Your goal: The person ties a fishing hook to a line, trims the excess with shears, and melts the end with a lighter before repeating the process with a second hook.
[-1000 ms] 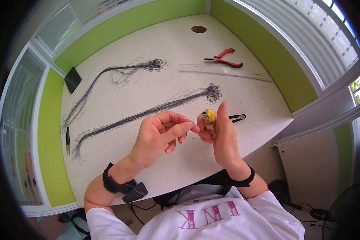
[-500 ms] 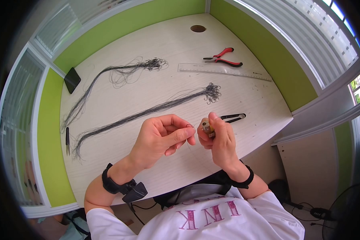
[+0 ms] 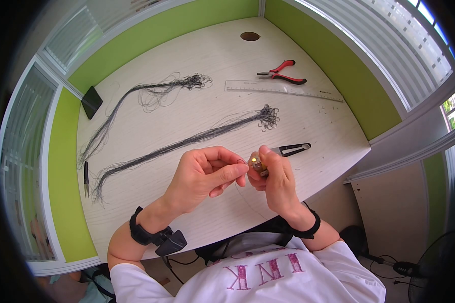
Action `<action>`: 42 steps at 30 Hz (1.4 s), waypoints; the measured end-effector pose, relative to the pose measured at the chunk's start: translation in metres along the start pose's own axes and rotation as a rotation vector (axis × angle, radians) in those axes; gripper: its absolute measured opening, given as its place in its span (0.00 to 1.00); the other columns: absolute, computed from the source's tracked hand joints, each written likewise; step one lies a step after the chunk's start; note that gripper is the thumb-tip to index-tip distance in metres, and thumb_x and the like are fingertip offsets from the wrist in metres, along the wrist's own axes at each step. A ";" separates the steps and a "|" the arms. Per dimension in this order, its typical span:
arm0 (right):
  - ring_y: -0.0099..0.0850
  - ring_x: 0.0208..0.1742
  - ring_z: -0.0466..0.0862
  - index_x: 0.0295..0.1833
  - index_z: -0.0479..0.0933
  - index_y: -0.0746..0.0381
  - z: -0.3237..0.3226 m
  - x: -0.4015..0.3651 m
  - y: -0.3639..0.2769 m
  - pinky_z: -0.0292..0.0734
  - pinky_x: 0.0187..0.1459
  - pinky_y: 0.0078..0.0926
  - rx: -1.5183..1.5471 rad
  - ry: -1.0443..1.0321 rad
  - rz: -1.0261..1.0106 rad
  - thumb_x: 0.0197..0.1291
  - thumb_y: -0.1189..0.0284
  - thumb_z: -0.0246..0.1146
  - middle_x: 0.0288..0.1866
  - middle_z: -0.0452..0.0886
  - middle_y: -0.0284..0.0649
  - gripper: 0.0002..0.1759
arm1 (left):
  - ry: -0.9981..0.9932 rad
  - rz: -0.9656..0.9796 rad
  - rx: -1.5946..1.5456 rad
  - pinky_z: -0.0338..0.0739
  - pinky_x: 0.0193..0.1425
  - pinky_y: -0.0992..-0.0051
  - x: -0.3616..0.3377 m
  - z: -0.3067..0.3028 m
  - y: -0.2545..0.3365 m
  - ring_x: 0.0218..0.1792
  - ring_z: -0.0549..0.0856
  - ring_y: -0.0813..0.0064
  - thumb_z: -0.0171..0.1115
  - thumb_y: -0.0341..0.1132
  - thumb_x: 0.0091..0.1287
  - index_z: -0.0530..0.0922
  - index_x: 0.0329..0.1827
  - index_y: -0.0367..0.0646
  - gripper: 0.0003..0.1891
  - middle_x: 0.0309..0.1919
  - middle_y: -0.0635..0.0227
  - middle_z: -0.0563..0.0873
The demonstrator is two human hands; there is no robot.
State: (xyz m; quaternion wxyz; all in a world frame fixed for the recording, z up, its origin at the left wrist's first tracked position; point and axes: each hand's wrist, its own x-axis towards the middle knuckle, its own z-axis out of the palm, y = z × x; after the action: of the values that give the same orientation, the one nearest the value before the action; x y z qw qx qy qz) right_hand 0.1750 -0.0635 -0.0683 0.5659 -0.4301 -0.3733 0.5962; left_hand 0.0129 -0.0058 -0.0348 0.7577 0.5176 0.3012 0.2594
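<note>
- Head view: our right hand (image 3: 277, 181) held a small lighter (image 3: 256, 162) in a closed grip, its top showing above the fingers.
- Our left hand (image 3: 202, 175) pinched a fine line (image 3: 239, 162) in a narrow grip, just beside the lighter, above the counter (image 3: 212, 55).

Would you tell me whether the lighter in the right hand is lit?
Cannot tell. The right hand wraps the lighter, thumb over its top; a small bright yellowish spot shows there, too small to call a flame.
</note>
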 end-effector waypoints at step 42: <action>0.32 0.32 0.80 0.41 0.78 0.64 -0.028 0.012 -0.024 0.75 0.29 0.25 -0.822 -0.134 -0.888 0.38 0.88 0.64 0.35 0.77 0.38 0.20 | 0.004 -0.065 -0.006 0.60 0.20 0.89 0.001 0.000 0.001 0.19 0.71 0.90 0.62 0.28 0.64 0.79 0.40 0.34 0.06 0.26 0.64 0.84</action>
State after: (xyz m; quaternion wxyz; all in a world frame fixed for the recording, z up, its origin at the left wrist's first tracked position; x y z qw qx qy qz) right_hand 0.2096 -0.0509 -0.0570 0.5234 -0.3781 -0.7514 0.1359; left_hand 0.0135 -0.0047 -0.0338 0.7666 0.5047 0.3186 0.2368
